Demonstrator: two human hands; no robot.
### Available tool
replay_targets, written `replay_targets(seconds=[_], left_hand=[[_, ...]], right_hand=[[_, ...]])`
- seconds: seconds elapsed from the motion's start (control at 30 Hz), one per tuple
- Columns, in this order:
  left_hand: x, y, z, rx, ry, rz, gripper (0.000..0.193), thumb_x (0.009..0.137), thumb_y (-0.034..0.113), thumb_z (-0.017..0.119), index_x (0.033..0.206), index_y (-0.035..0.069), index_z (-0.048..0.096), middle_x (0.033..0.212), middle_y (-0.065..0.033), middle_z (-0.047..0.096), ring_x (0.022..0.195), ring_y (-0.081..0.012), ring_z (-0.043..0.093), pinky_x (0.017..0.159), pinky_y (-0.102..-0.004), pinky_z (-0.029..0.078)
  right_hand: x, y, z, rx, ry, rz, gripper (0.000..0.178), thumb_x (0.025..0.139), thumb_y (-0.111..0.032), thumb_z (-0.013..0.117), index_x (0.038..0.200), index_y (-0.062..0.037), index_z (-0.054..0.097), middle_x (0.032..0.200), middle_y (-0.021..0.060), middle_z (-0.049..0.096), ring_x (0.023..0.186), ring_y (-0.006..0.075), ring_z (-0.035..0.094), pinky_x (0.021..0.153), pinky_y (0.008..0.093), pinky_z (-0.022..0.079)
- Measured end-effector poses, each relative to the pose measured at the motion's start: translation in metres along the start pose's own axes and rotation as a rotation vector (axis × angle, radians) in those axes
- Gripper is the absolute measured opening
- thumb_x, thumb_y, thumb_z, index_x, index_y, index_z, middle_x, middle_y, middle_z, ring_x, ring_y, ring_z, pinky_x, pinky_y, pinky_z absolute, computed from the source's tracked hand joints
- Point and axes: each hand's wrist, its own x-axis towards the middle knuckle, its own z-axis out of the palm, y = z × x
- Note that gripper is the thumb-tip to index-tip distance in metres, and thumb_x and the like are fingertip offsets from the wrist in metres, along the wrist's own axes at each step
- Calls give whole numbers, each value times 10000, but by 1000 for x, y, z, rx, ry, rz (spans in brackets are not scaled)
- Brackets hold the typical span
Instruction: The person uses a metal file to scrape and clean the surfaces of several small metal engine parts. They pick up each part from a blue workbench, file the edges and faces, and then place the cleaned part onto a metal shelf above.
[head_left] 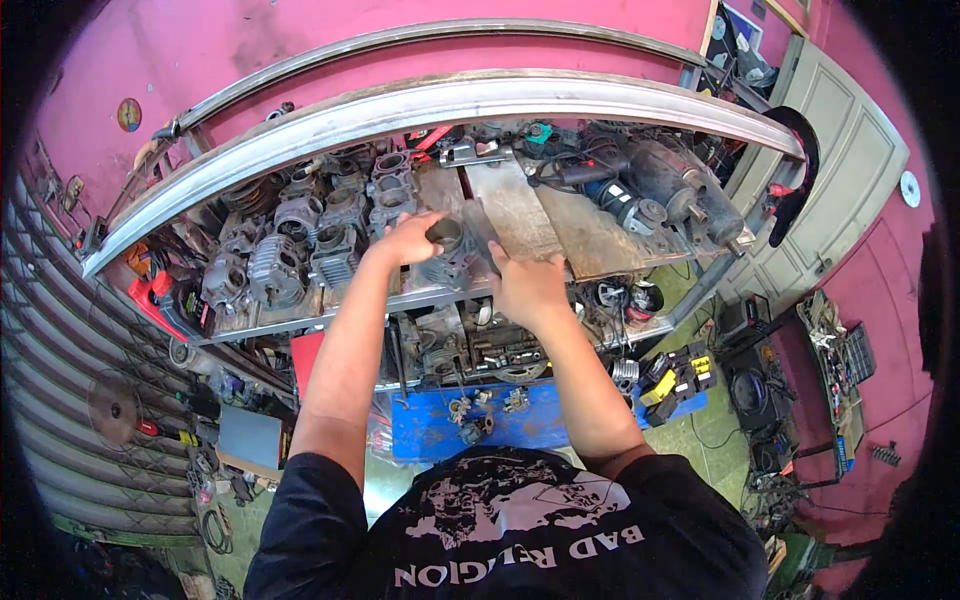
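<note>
My left hand (408, 243) grips the upper rim of a grey engine cylinder (452, 268) near the front edge of a metal shelf, thumb and fingers at its round bore. Just right of it, my right hand (532, 285) lies with fingers spread at the near edge of a worn wooden board (512, 205). Its index finger points toward the cylinder; whether it touches it I cannot tell. More finned engine cylinders (280, 270) stand in rows left of my left hand. Behind the board lies a silver metal part (475, 153).
A pale metal rail (450, 98) crosses above the shelf. Dark exhaust-like cans (670, 180) and a motor part lie on its right side. Below is a blue surface (415, 425) with small metal parts, beside yellow and black boxes (660, 388). A fan (113, 408) stands at left.
</note>
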Motion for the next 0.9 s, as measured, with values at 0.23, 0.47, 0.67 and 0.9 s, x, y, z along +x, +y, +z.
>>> replay_targets(seconds=[0.23, 0.47, 0.67, 0.9], left_hand=[[-29, 49, 44, 118, 471, -358, 869, 715, 551, 897, 1394, 90, 614, 1493, -143, 545, 1398, -389, 436, 1081, -659, 363], [-11, 65, 25, 115, 300, -383, 807, 701, 497, 917, 1345, 82, 664, 1387, -153, 649, 1382, -394, 466, 1110, -696, 344], [8, -12, 22, -247, -23, 69, 800, 698, 349, 938, 1433, 340, 623, 1385, -40, 683, 1480, -380, 384, 1146, -709, 287], [-13, 53, 6, 55, 18, -110, 869, 727, 316, 918, 1509, 260, 542, 1502, -60, 594, 1489, -381, 370, 1154, -759, 247]], right_hand=[[-13, 5, -13, 7, -10, -67, 548, 996, -349, 578, 1518, -188, 543, 959, 143, 785, 919, 333, 752, 982, 581, 397], [16, 30, 15, 120, 44, -31, 559, 1004, -373, 562, 1530, -186, 525, 1024, 152, 784, 984, 351, 744, 1013, 649, 373], [-2, 10, -9, 103, -18, 43, 578, 1014, -366, 545, 1563, -197, 481, 1046, 187, 775, 1004, 393, 733, 1053, 627, 378], [9, 27, 24, 189, 28, 90, 609, 1008, -360, 573, 1590, -233, 447, 1129, 227, 751, 1092, 412, 708, 1057, 637, 385]])
